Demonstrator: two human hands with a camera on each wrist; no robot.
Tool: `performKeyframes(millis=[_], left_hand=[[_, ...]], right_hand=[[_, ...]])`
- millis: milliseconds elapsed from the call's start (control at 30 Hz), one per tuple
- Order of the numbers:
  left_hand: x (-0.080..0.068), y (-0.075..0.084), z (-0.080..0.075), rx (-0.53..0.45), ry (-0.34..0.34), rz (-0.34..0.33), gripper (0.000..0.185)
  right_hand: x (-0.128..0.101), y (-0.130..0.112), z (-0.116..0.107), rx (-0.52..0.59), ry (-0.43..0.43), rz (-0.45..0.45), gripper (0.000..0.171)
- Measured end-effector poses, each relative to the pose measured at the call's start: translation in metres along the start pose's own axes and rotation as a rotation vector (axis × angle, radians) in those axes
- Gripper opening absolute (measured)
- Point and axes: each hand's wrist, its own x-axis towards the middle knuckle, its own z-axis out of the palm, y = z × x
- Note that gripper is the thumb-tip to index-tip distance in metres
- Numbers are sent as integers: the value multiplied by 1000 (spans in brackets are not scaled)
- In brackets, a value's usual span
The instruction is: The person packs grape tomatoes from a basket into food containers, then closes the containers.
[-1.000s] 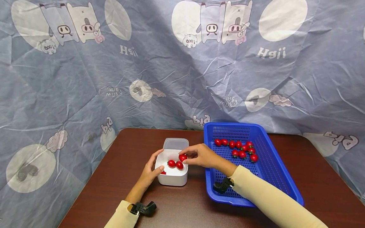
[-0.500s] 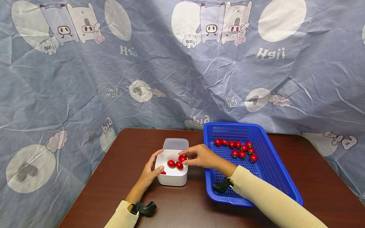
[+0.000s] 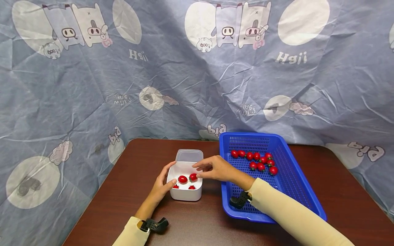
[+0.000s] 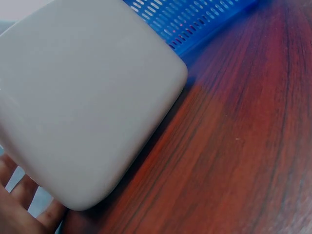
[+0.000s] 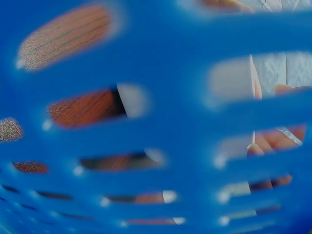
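A white, open-topped box [image 3: 186, 195] stands on the table with several cherry tomatoes [image 3: 182, 179] inside. My left hand [image 3: 163, 181] grips its left side, thumb over the rim and fingers along the outer wall. In the left wrist view the box's front wall [image 4: 92, 97] covers much of the picture, with a few of my fingers [image 4: 29, 204] at its lower left. My right hand [image 3: 215, 168] hovers over the box's right rim, thumb and fingers apart. Close to its thumb tip lies one tomato [image 3: 193, 177] in the box; whether they touch is hard to tell.
A clear lid [image 3: 189, 155] lies behind the box. To the right sits a blue slotted basket [image 3: 295, 184] with several cherry tomatoes [image 3: 260, 166] toward its back; my right forearm crosses it. The basket's wall [image 5: 170, 63] fills the right wrist view. A patterned cloth [image 3: 172, 75] hangs behind.
My right hand has let go of a cherry tomato, which dropped into the box. The tomatoes there have shifted, one rolling toward the front wall. My left hand stays on the box.
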Motion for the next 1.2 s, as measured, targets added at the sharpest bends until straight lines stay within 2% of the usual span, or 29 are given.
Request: performKeyframes(millis=[133,400,533,667,867,1200], left_hand=[[-1,4,0,13,2,-11,66],[-3,33,6,21,-16,14,66],[-3,36,7,19,-14,16,66],[-3,38,7,25,-14,-10,65],[-3,34,6,40,-10,-22,65],[-1,1,0,4,0,2,66]], right_hand=[[1,0,-1,31,-1,-13,34],[1,-2,-6,112,27,20,33],[-3,-3,-13,132,54,37,33],[-7,-4,-24,117,78,45,32],[-16,-1,-41,75,108,88,30],[-28,10,-62,88,211,151,32]])
